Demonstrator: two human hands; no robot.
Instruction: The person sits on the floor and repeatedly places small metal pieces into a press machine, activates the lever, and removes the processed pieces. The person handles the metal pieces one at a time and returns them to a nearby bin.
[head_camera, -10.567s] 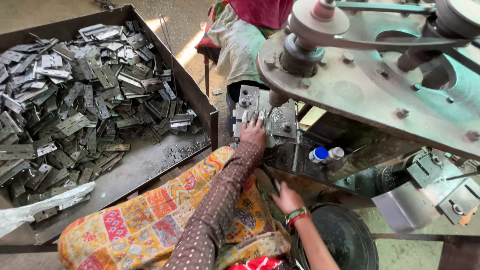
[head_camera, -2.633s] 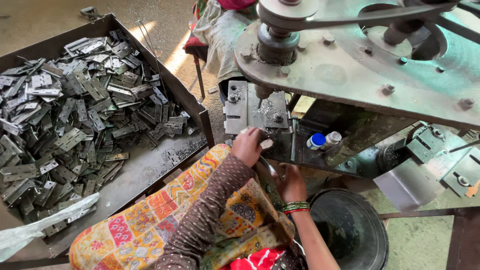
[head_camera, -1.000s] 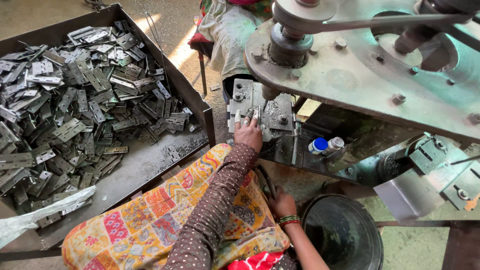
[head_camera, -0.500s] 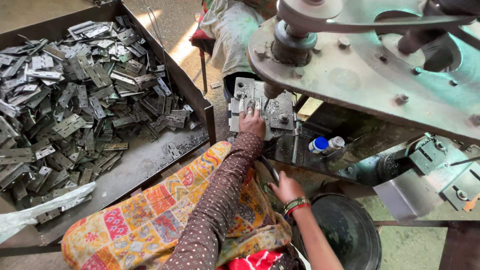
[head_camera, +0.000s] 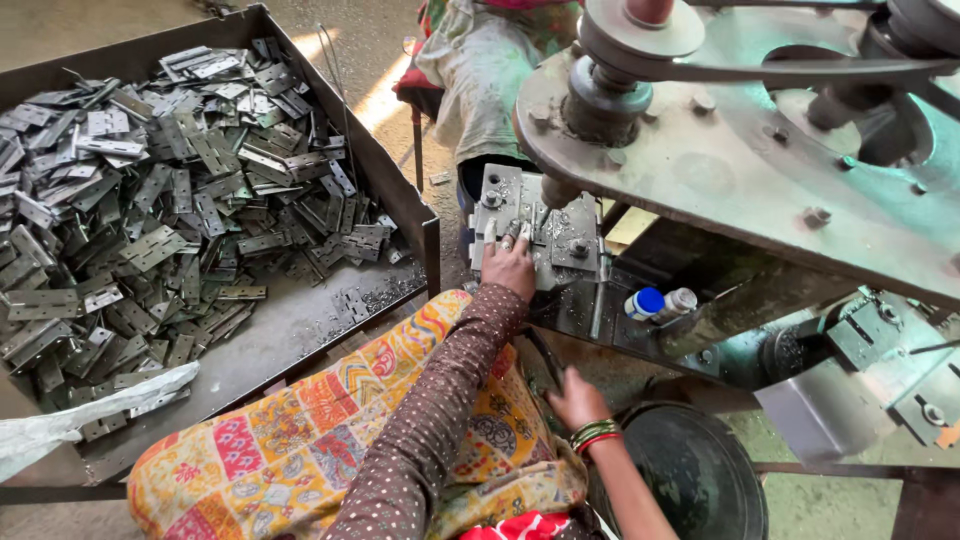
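My left hand (head_camera: 510, 265), in a brown dotted sleeve, rests on the grey steel die block (head_camera: 560, 235) of a press. Its fingertips pinch a small metal hinge piece (head_camera: 507, 232) under the punch (head_camera: 556, 190). My right hand (head_camera: 577, 397), with bangles at the wrist, is lower down beside my lap. Its fingers curl around a dark lever (head_camera: 543, 357). A colourful patterned cloth (head_camera: 300, 430) covers my lap.
A big metal tray (head_camera: 300, 330) at left holds a heap of grey hinges (head_camera: 150, 200) and a white plastic bag (head_camera: 80, 425). The press frame (head_camera: 760, 190) overhangs at right. A blue-capped bottle (head_camera: 648, 302), a black round tub (head_camera: 700, 475) and another seated person (head_camera: 480, 70) are nearby.
My left hand went from near my right hand up onto the die block and stays there. My right hand has closed on the lever and shifted slightly down.
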